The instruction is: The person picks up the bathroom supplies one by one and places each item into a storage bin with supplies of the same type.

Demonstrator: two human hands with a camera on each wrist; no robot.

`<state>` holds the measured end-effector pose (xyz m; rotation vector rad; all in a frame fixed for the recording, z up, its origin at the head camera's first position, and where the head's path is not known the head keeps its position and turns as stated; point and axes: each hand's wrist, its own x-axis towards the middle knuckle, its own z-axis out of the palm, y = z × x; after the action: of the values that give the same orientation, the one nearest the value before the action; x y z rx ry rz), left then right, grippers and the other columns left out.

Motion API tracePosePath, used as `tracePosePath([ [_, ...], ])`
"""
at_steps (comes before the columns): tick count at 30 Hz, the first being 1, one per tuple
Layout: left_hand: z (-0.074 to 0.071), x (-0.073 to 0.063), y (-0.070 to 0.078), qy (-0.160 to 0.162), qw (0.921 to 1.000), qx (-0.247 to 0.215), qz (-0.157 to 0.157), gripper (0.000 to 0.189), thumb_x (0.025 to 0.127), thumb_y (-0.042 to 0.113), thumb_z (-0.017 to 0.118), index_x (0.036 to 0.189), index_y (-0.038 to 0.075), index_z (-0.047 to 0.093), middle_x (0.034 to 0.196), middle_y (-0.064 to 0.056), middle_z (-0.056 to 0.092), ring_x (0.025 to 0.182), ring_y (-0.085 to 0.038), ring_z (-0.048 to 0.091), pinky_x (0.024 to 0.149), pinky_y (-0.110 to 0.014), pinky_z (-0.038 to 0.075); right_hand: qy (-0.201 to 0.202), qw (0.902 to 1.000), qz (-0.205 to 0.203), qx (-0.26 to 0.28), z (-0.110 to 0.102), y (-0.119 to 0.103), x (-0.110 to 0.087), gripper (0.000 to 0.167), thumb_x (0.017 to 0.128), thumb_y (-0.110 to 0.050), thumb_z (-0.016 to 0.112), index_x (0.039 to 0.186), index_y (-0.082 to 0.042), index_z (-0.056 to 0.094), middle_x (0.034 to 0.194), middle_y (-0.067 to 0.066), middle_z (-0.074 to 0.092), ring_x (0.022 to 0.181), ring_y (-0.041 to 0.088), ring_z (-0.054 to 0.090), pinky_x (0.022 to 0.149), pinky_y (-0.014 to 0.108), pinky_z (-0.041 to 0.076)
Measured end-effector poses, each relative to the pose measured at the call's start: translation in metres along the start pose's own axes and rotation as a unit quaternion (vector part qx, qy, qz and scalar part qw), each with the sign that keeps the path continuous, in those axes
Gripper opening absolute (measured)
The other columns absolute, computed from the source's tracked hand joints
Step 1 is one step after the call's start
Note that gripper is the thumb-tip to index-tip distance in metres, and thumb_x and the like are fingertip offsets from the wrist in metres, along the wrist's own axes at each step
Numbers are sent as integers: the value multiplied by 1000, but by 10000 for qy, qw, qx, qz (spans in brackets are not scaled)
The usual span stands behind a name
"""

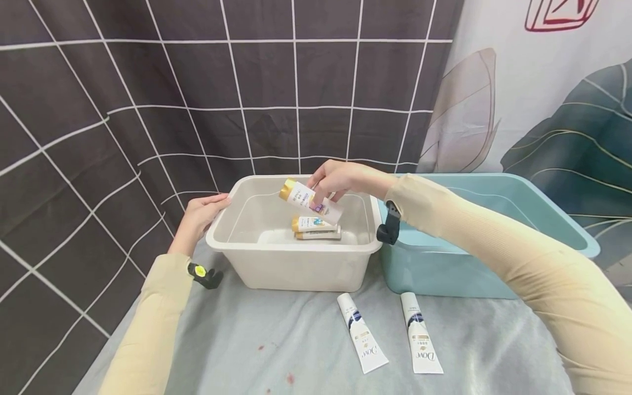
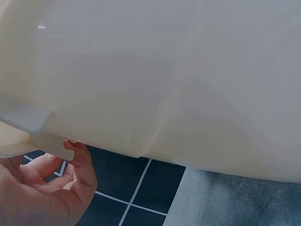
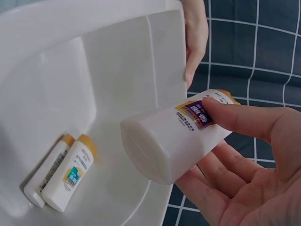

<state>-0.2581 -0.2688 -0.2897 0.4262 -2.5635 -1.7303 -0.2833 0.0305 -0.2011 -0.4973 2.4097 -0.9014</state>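
Observation:
In the head view my right hand holds a white shampoo bottle with a gold cap, tilted, over the white bin. The right wrist view shows the thumb on its purple label and the fingers beneath the bottle. Inside the bin lie two more white bottles with gold caps, one with a teal label and a slimmer one against it. My left hand grips the bin's left rim; in the left wrist view its curled fingers reach under the rim.
A blue bin stands directly right of the white one. Two white Dove tubes, the left tube and the right tube, lie on the grey cloth in front. A dark grid-patterned curtain hangs behind and at the left.

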Motion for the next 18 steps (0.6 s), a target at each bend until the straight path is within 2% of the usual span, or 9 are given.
tracePosePath([
  [8,-1,2,-2,25,10000,-13,71,51,93,27,62,136,3,53,143,-19,49,129,-32,52,105,-38,46,-21,9999,56,-127,1,-2,6,45,77,-5,73,121,-8,64,109,9,69,98,18,63,90,36,56],
  [9,-4,8,-7,-14,9998,-148,129,49,90,28,67,132,6,58,138,-18,54,124,-30,57,101,-37,50,-23,9999,67,-135,1,-2,7,45,77,-5,73,122,-8,64,110,10,69,98,19,63,90,36,56],
  [12,-4,8,-8,0,9998,-135,167,50,89,30,68,131,6,59,137,-17,55,123,-30,57,99,-37,51,-18,9998,91,-162,2,-3,9,46,77,-4,72,122,-8,64,109,10,69,97,19,63,91,36,55],
  [15,-4,8,-7,-19,9998,-163,134,49,90,27,67,132,5,57,138,-17,54,124,-30,56,102,-37,49,-40,9998,120,-178,2,-4,11,46,77,-3,72,123,-8,64,108,10,69,96,18,63,91,36,55],
  [16,-2,2,-2,17,10000,-36,76,50,93,27,62,136,3,52,143,-18,49,129,-32,51,106,-39,45,-44,9997,122,-185,2,-5,12,46,78,-3,72,123,-8,64,108,10,69,96,18,63,91,36,55],
  [18,-1,1,-1,-2,10000,-45,63,50,94,25,61,137,3,51,144,-18,48,130,-32,50,107,-39,44,-71,9997,132,-170,3,-5,14,46,78,-4,72,123,-8,63,107,9,69,95,17,63,91,36,55],
])
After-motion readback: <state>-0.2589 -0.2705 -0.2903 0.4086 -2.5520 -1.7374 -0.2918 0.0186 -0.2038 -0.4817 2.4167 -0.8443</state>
